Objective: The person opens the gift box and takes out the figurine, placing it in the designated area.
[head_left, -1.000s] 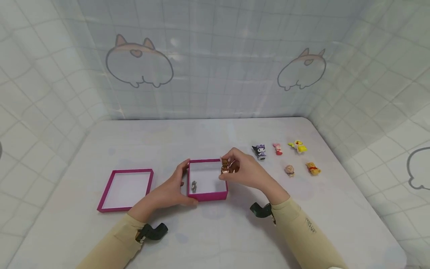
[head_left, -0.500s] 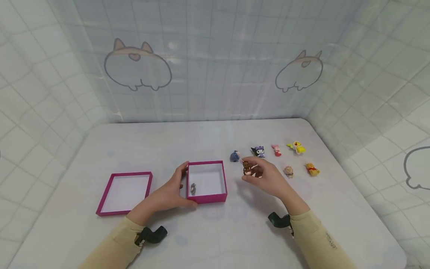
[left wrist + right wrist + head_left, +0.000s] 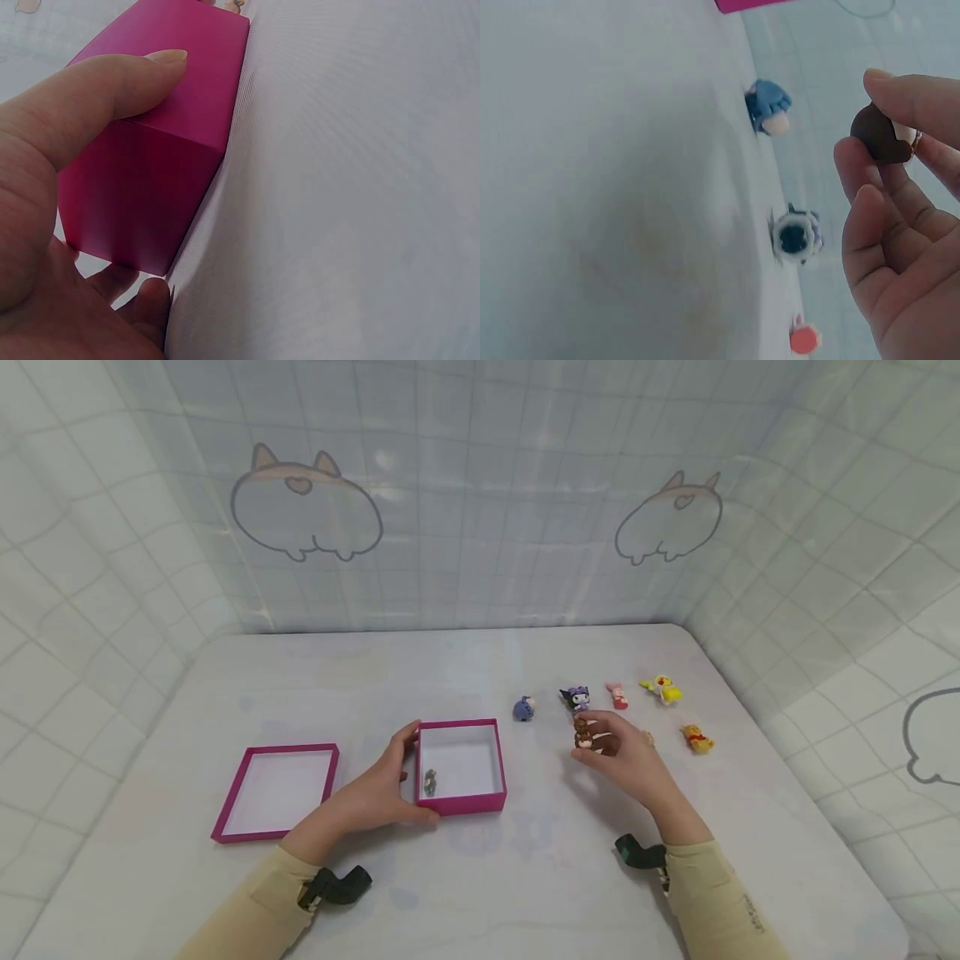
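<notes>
My right hand (image 3: 622, 756) pinches a small brown animal figurine (image 3: 582, 733) between thumb and fingertips, held above the table. In the right wrist view the rounded dark brown bottom of the figurine (image 3: 877, 136) shows. At the table's middle sits an uncovered magenta box (image 3: 467, 803) with a white inside. My left hand (image 3: 381, 785) grips its left side, thumb along the front wall, fingers toward the back corner. In the left wrist view the thumb (image 3: 127, 86) presses on the magenta wall. One tiny greyish figurine (image 3: 431, 782) is in the box's front left corner.
A magenta-rimmed lid (image 3: 273, 792) lies at the left, inside up. Toward the right are a blue figurine (image 3: 524, 708), a black-and-purple one (image 3: 577, 698), a pink one (image 3: 617, 696), a yellow one (image 3: 666, 689) and an orange-yellow bear (image 3: 697, 738). Another figurine (image 3: 648, 739) is mostly hidden behind my right hand.
My right hand has moved right with the brown figurine, from over the box's right edge to near the other figurines. The blue figurine has come into view. My left hand keeps its place.
</notes>
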